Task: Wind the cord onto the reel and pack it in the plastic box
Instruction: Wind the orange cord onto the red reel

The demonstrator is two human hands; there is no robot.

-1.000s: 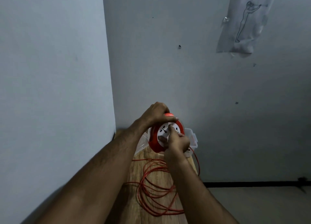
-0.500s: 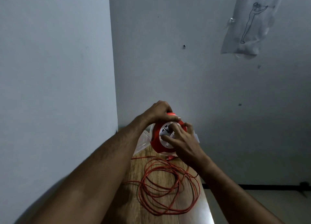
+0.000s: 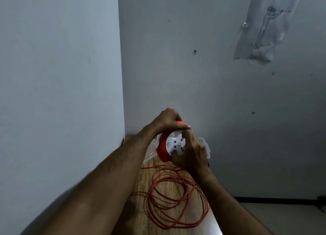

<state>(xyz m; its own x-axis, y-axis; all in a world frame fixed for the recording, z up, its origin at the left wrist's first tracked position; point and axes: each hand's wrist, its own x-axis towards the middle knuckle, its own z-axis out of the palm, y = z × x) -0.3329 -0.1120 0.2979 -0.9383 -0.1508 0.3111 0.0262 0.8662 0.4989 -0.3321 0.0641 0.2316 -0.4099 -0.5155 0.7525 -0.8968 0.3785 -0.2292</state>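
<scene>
Both hands hold the orange reel above the wooden table, in front of the clear plastic box.

Head view: the left hand (image 3: 167, 120) reaches in from the lower left with its forearm stretched forward, fingers curled over the top rim of the reel (image 3: 164, 150) and gripping it. The right hand (image 3: 191, 150) comes up from the lower right, wrist bent, fingers wrapped round the reel's right side over its white socket face (image 3: 175, 144). The plastic box (image 3: 204, 143) sits just behind the hands, mostly hidden by them. The cord (image 3: 176, 197) lies in loose loops on the table (image 3: 141, 217) below the right hand, between the forearms. No writing on the reel can be read; a sheet (image 3: 262, 28) with a line-drawn figure hangs on the wall far above the right hand.
</scene>
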